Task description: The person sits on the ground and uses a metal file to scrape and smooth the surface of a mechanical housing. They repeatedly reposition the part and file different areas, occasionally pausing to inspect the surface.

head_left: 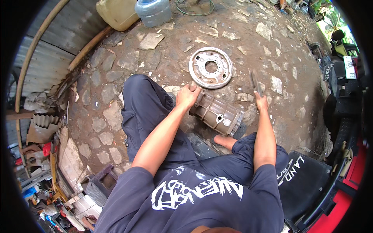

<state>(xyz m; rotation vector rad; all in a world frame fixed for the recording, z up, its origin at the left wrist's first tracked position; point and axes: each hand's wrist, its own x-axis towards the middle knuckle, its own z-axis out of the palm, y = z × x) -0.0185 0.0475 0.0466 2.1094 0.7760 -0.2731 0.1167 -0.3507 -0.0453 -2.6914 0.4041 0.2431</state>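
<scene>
A brown, ribbed metal gearbox housing (217, 112) lies tilted on the ground between my feet, with a round hole in its side. My left hand (188, 96) is closed at the upper left end of the housing, its fingertips at the rim. Off to the right, apart from the housing, my right hand (262, 101) grips a long, narrow, dark hand tool (255, 82) that points away from me. Motion blurs the tool, so its exact kind is unclear. Just beyond the housing lies a round metal brake backing plate (211, 67) with a hole in its centre.
Uneven stones set in dirt make up the ground (149, 40). A yellowish jerrycan (117, 14) and a blue clear plastic jug (153, 12) stand far left, near a corrugated metal wall (46, 58). A black mudflap (301, 176) and red vehicle bodywork (342, 202) border the right. Scrap clutters the left.
</scene>
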